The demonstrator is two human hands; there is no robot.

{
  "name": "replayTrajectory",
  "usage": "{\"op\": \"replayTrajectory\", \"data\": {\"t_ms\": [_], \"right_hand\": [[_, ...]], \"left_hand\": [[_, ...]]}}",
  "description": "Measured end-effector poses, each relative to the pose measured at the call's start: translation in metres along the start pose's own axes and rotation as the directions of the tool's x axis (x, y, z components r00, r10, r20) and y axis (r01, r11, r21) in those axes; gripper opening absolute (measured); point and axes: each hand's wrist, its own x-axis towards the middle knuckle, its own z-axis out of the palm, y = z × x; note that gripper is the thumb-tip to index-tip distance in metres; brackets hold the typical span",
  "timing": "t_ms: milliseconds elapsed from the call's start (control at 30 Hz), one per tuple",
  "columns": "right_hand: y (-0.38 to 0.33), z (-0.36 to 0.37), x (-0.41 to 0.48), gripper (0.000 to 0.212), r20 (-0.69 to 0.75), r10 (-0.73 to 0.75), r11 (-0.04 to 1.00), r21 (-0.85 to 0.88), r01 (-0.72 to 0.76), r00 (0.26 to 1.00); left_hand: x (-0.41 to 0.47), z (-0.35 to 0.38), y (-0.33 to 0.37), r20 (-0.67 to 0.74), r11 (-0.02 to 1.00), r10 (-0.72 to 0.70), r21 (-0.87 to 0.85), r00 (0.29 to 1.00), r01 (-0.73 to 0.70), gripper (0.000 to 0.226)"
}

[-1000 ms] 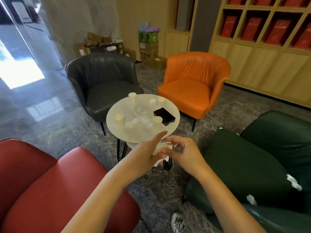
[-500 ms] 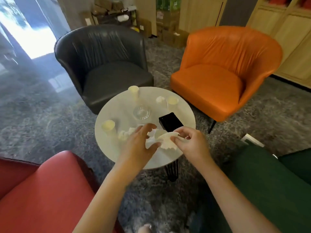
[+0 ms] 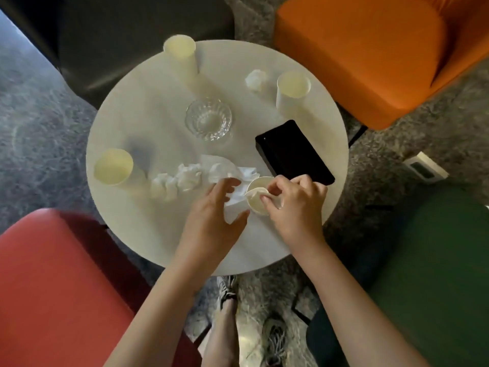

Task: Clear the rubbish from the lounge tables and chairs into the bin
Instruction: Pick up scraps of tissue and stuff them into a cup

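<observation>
**Round table [image 3: 158, 115] seen from above, rubbish read left to right.** At the left edge stands an upright paper cup [image 3: 113, 166]. Just beside it, crumpled tissues [image 3: 176, 181] lie in a loose row.

The left hand [image 3: 211, 210] hovers over a flat napkin [image 3: 234, 205], fingers spread and relaxed, thumb at the napkin's near edge. Whether the fingertips touch the paper cannot be told through the blur.

To its right the near cup [image 3: 255, 202] stands upright on the table. The right hand [image 3: 296, 200] arches over its mouth, thumb and forefinger pinching a tissue wad [image 3: 255, 192] at the rim, the other fingers curled. A black case [image 3: 292, 152] lies just beyond that hand. No bin is in view.

The step in hand appears to be stuffing loose paper into the near cup so that it serves as a carrier. To do it well:
- Press the tissue wad fully below the rim.
- Steady the light cup against tipping.
- Gather the flat napkin and the crumpled tissues into it, leaving the black case alone.
</observation>
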Motion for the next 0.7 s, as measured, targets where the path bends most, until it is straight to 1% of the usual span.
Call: {"op": "replayTrajectory", "data": {"t_ms": [167, 333, 433, 500, 600, 700], "right_hand": [[0.003, 0.019, -0.004, 0.024, 0.046, -0.021, 1.000, -0.010, 0.022, 0.999], [0.006, 0.020, -0.003, 0.029, 0.044, 0.036, 0.998, -0.047, -0.034, 0.998], [0.007, 0.020, 0.001, 0.030, 0.035, 0.065, 0.998, -0.023, -0.064, 0.997], [0.007, 0.020, 0.002, 0.028, 0.024, 0.060, 0.998, -0.011, -0.060, 0.998], [0.003, 0.017, 0.005, 0.031, 0.002, 0.055, 0.997, 0.049, -0.055, 0.998], [-0.014, 0.015, 0.015, 0.046, 0.033, 0.006, 0.987, 0.160, -0.011, 0.999]], "left_hand": [[0.010, 0.017, -0.013, 0.037, 0.999, 0.015, -0.041, 0.999, -0.014, 0.055], [0.019, 0.022, -0.018, 0.078, 0.999, 0.016, -0.036, 0.997, -0.013, 0.057], [0.024, 0.024, -0.019, 0.084, 0.999, 0.018, -0.037, 0.996, -0.015, 0.057], [0.026, 0.024, -0.020, 0.086, 0.999, 0.019, -0.039, 0.996, -0.015, 0.057], [0.025, 0.020, -0.023, 0.064, 0.999, 0.002, -0.036, 0.998, 0.000, 0.055], [0.024, 0.004, -0.032, 0.000, 1.000, -0.025, 0.009, 1.000, 0.025, 0.055]]}}
